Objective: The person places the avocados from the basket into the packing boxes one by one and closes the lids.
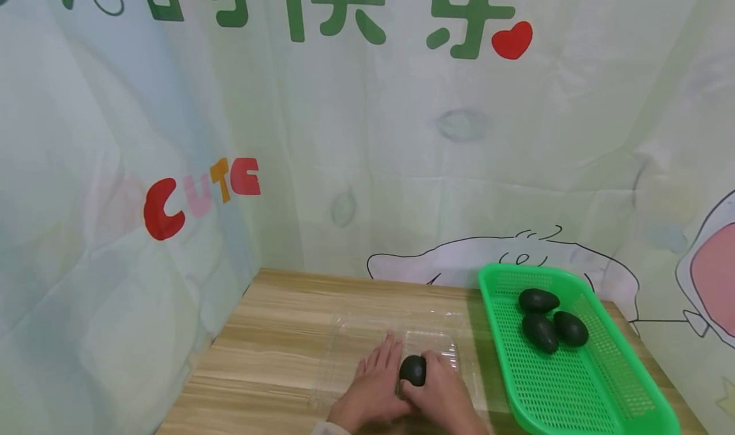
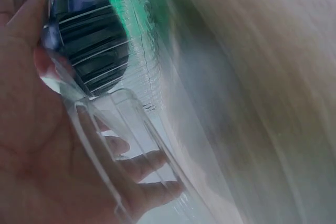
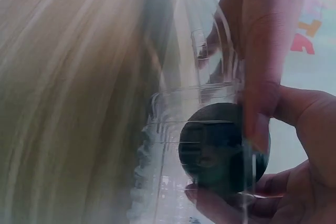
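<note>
A dark, smooth avocado [image 1: 413, 370] sits at a clear plastic clamshell box [image 1: 432, 340] on the wooden table. My right hand [image 1: 445, 391] grips it, thumb on the near side and fingers curled round the far side. Flat beside it, my left hand [image 1: 374, 384] lies over the left part of the box with its fingers straight and pointing forward. In the left wrist view the avocado [image 2: 92, 40] shows through the ribbed clear plastic, and the left fingers [image 2: 144, 166] spread behind a clear rim. The right wrist view shows the avocado [image 3: 215, 145] behind the box wall.
A green perforated basket [image 1: 608, 384] stands to the right of the box. Three more dark avocados [image 1: 540, 333] lie in its far half. Behind the wooden table [image 1: 252, 339] hangs a printed cloth [image 1: 344, 135], with another side of cloth on the left.
</note>
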Motion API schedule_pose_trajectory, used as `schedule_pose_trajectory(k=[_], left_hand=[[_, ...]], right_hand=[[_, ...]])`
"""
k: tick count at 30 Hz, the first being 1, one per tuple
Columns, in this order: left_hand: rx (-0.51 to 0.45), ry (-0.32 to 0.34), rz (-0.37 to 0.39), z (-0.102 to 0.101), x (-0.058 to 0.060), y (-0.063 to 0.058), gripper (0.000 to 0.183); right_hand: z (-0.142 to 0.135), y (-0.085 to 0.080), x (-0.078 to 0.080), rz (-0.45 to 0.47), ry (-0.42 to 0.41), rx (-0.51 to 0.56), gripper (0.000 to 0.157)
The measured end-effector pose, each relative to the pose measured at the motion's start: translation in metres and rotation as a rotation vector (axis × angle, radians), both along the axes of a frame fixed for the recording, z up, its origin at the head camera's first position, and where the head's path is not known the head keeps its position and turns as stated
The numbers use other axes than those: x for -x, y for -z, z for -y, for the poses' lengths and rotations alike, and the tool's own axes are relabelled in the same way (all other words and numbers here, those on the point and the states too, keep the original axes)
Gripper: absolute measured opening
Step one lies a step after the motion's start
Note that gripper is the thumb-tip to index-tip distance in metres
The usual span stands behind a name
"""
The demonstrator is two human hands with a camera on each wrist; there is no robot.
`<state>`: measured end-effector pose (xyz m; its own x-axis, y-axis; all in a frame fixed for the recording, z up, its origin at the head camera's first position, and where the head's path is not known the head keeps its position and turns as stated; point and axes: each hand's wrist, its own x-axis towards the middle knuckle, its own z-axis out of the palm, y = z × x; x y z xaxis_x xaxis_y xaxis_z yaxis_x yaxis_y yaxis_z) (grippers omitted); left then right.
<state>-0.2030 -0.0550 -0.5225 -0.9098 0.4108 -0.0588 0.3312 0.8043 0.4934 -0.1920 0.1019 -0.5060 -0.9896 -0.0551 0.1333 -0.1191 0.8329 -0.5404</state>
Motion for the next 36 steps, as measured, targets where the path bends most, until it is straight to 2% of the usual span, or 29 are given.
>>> schedule_pose_trajectory(k=[10,22,28,36], left_hand=[[-0.003,0.005,-0.014,-0.001,0.000,-0.001,0.121],[-0.018,0.007,-0.060,-0.002,-0.001,0.000,0.124],[-0.014,-0.003,-0.061,-0.004,0.001,0.001,0.128],[-0.044,-0.009,-0.034,-0.004,-0.001,-0.003,0.127]], right_hand=[[-0.003,0.007,0.004,0.073,-0.002,-0.004,0.057],[-0.011,0.008,-0.001,-0.002,0.028,-0.016,0.046],[-0.017,-0.001,-0.001,0.030,0.039,-0.007,0.046],[-0.038,-0.030,-0.007,-0.014,0.039,0.022,0.040]])
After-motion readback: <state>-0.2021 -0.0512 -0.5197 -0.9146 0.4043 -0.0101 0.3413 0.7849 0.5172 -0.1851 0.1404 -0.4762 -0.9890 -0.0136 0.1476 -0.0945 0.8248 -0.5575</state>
